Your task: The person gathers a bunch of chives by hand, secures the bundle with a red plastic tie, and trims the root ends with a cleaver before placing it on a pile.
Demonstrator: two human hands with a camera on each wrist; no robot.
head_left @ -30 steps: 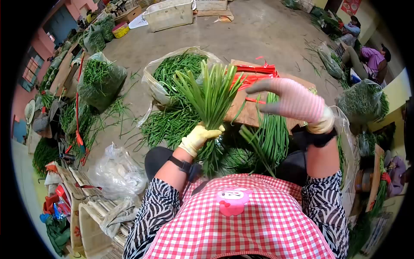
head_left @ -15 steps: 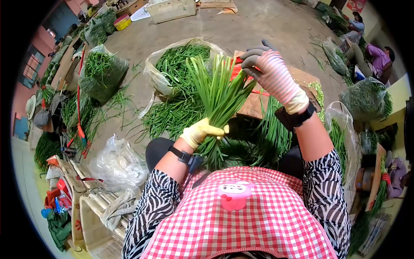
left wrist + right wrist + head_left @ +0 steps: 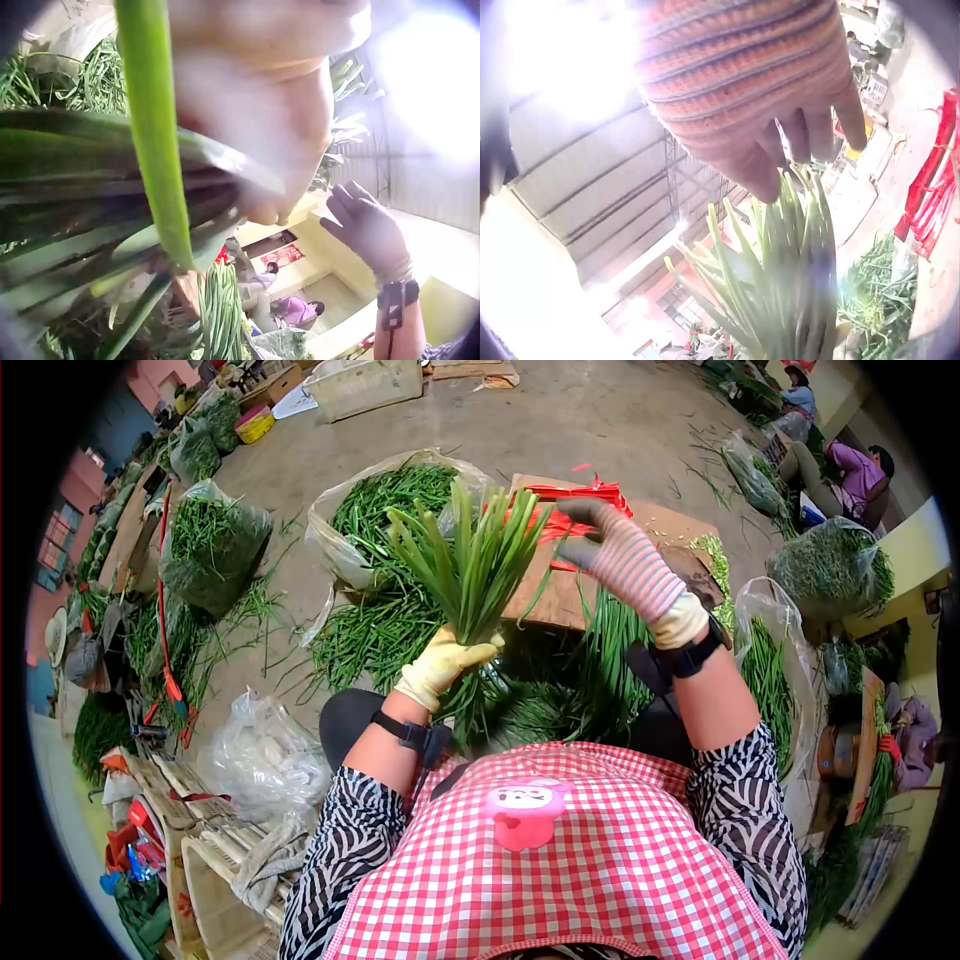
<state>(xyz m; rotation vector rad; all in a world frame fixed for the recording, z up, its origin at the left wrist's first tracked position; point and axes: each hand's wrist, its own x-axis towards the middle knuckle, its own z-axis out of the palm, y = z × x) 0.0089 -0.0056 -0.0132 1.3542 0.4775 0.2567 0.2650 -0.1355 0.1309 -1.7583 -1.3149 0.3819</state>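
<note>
Green stalks bunched in a yellow glove

The person's left hand (image 3: 445, 660), in a yellow glove, grasps a bunch of green stalks (image 3: 470, 565) around its lower part, with the pale cut ends fanning upward and the darker leaves hanging below the fist. The bunch is held in the air, overlapping the left edge of the wooden board (image 3: 560, 595) as the head camera sees it.

The right hand (image 3: 630, 560), in a striped glove with grey fingers, holds nothing that shows. Its fingers are bent but apart from the thumb, just beside the top of the bunch; whether they touch the tips I cannot tell.

Red strips (image 3: 605, 493) lie at the board's far left corner, and pale green trimmings (image 3: 714, 575) line its right edge. Long loose stalks (image 3: 615, 645) hang by the near edge, below the right hand.

Beyond the board's left edge, a clear plastic bag (image 3: 326, 532) full of greens stands on the floor, with a spread-out heap (image 3: 370, 640) of more greens just nearer the person. Dark straps (image 3: 690, 658) circle both wrists.
</note>
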